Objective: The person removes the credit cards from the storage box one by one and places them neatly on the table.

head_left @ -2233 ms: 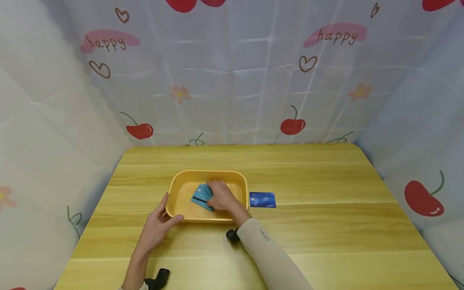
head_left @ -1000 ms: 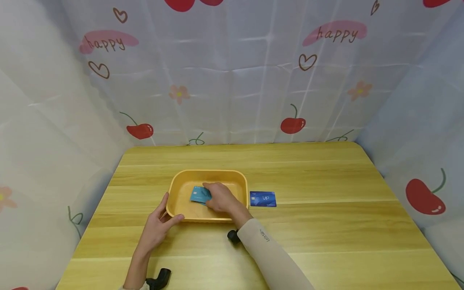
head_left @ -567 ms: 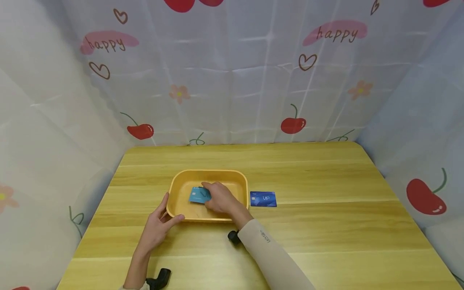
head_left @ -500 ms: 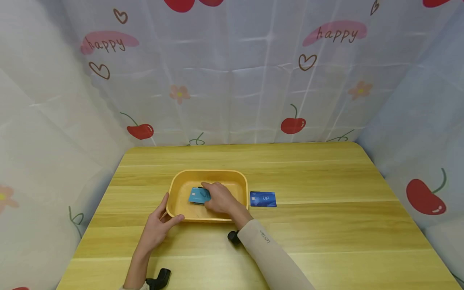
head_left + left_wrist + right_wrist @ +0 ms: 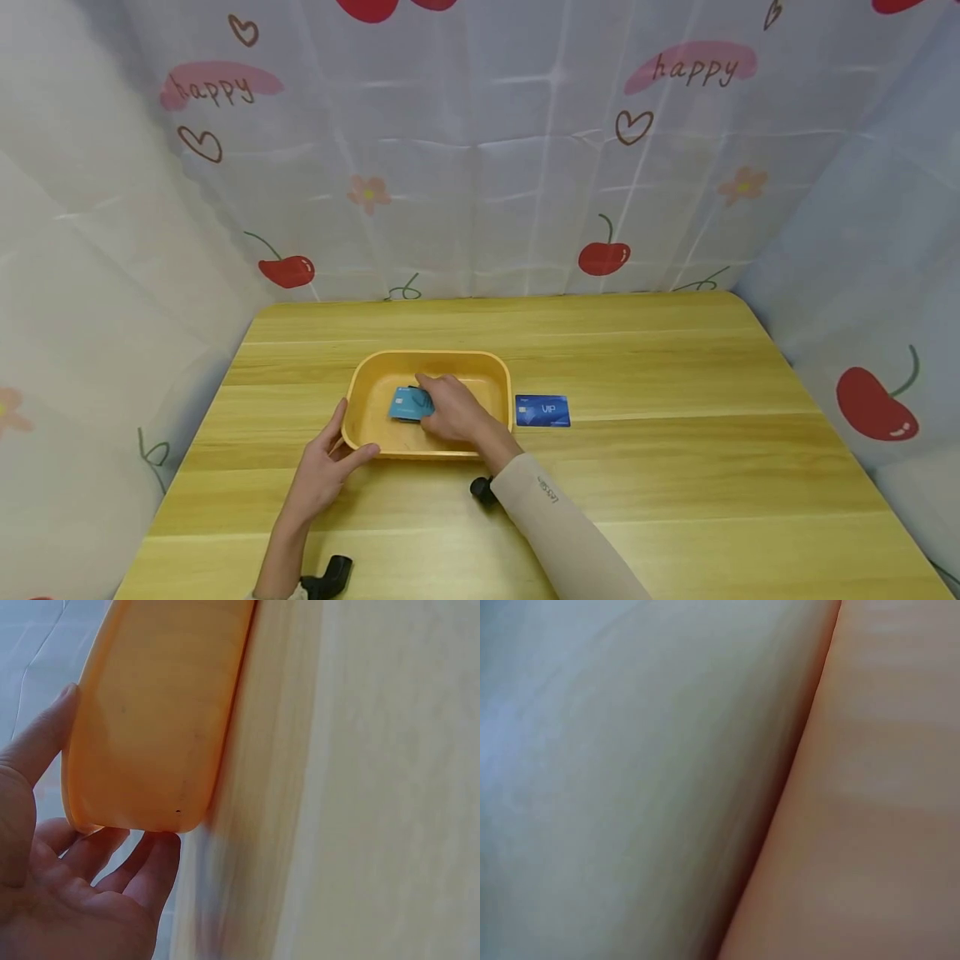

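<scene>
A yellow plastic basin (image 5: 372, 427) stands on the table left of centre. My left hand (image 5: 323, 475) holds its left end, thumb at the near rim. In the left wrist view the left hand (image 5: 90, 877) has its fingertips against the basin's end wall (image 5: 157, 750). My right hand (image 5: 454, 408) reaches inside and pinches light blue bank cards (image 5: 409, 403) by their right side. The top card shows a chip, and dark edges peek out behind it. The fingers cover the cards' right part. The right wrist view is blurred, with an orange wall (image 5: 877, 825) and no hand.
A dark blue card (image 5: 543, 411) marked VIP lies on the wooden table (image 5: 675, 467) just right of the basin. Black wrist devices (image 5: 327, 577) sit by both forearms. A patterned white curtain (image 5: 480, 167) closes off the back and sides.
The light blue cards, earlier fanned apart with a black stripe showing, now overlap as a level stack. My right hand has shifted slightly left. My left hand stays on the basin.
</scene>
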Tool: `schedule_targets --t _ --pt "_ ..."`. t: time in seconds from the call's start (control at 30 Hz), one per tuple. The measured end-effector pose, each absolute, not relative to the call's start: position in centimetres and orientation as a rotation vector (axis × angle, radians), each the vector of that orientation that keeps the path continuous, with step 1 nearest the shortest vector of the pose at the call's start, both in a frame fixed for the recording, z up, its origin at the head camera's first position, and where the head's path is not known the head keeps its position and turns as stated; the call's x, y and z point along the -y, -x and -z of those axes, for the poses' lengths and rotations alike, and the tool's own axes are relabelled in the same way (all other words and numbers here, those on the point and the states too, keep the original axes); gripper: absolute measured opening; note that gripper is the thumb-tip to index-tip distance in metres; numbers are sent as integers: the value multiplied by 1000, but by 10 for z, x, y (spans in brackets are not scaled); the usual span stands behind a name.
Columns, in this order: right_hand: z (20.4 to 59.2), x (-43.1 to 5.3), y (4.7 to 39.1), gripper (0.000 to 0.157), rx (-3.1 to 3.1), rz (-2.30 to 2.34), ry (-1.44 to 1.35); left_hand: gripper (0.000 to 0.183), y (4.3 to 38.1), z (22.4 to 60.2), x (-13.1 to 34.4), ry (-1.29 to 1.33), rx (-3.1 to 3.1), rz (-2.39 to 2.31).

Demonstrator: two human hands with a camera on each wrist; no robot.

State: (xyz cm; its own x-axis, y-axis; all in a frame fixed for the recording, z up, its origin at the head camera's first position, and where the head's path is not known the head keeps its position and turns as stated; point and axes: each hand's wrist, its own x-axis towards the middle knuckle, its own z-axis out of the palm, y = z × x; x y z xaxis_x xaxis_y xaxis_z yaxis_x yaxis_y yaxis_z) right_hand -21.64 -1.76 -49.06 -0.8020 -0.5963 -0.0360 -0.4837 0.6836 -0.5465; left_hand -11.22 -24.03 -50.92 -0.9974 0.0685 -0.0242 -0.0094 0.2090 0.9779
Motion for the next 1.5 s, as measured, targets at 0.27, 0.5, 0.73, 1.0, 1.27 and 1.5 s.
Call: schedule_targets --t 0.27,0.5,0.73,1.0,1.27,1.5 --pt "488 16 213 76 -2661 836 860 93 112 510 241 -52 -2388 -1937" --pt "487 14 212 78 -2632 884 908 91 112 509 240 -57 -2399 -1933" --pt "485 9 213 71 -2610 917 970 90 113 509 240 -55 -2402 -1933" --pt "477 3 210 63 -2621 950 980 90 115 510 240 -42 -2415 -1910" --pt "462 -8 202 62 -2654 1005 977 91 114 511 241 -49 -2399 -1942" --pt "448 -28 193 61 -2663 1079 988 91 115 511 241 -56 -2426 -1925"
